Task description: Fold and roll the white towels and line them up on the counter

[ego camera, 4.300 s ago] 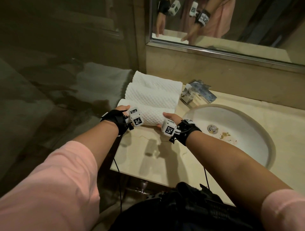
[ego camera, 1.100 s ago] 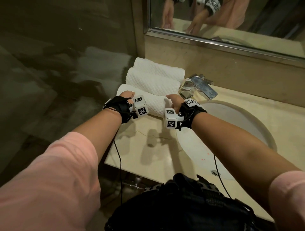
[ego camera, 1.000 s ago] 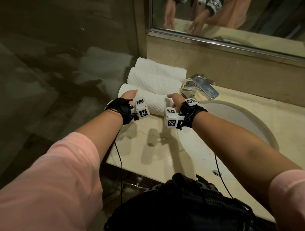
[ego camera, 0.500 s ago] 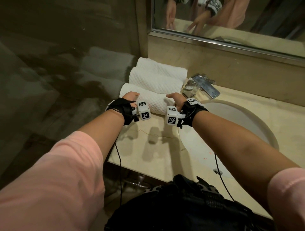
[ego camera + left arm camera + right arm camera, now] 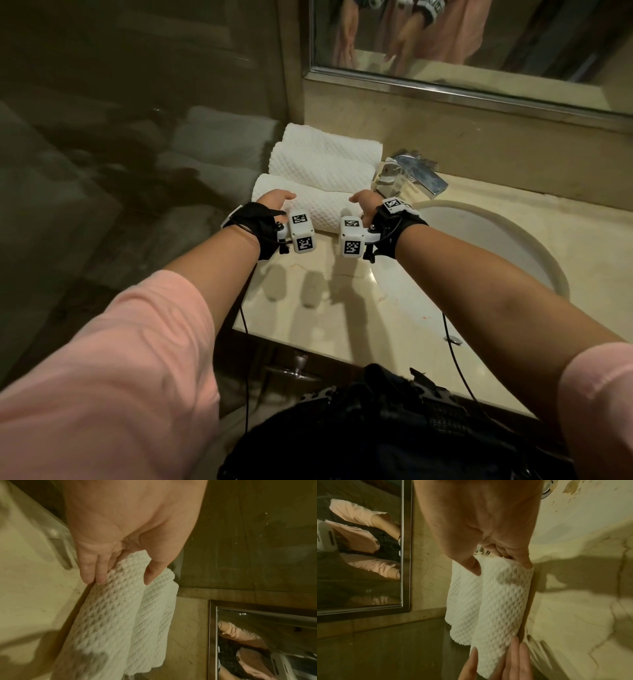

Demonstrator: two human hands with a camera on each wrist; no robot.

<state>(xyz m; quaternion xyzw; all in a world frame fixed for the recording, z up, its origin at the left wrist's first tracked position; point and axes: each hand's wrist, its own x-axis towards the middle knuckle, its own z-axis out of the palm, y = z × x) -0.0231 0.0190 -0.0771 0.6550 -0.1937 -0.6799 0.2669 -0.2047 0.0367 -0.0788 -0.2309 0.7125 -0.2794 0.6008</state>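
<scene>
Step in hand, as I read it: seating the 3rd roll (image 5: 318, 210) against the row on the counter (image 5: 342, 308). It lies mid-frame in head view, just left of the sink (image 5: 496, 240), touching the 2nd roll (image 5: 320, 168) behind it; a back roll (image 5: 329, 142) sits above that, toward the wall.

L hand (image 5: 274, 202) cups the roll's left end, R hand (image 5: 364, 205) the right end. Both grip the 3rd roll: wrist views show thumb on the far side in the seam w/ the 2nd roll, fingers on the near side, so each end is pinched, not just pushed.

To do it well:
- Keep pressure even at both ends so the roll stays parallel w/ the others and doesn't skew.
- Squeeze lightly; terry is soft, and a hard pinch would dent the ends or loosen the wrap.
- Make sure the loose edge ends up underneath or against the neighbour, else it may unroll on release.
- Line the ends up w/ the 2nd roll's ends, then lift thumbs out of the seam w/o dragging the cloth.

Hard to tell:
- Where the loose edge is: not visible in any view.
- The roll's end faces are covered by the palms.
- The wrist cams (image 5: 301, 233) block part of the roll's near side in head view.
- The right end sits near the tap (image 5: 407, 174); touching or not, can't say.
- Wrist views are dim and blurred at the lower edge.
</scene>
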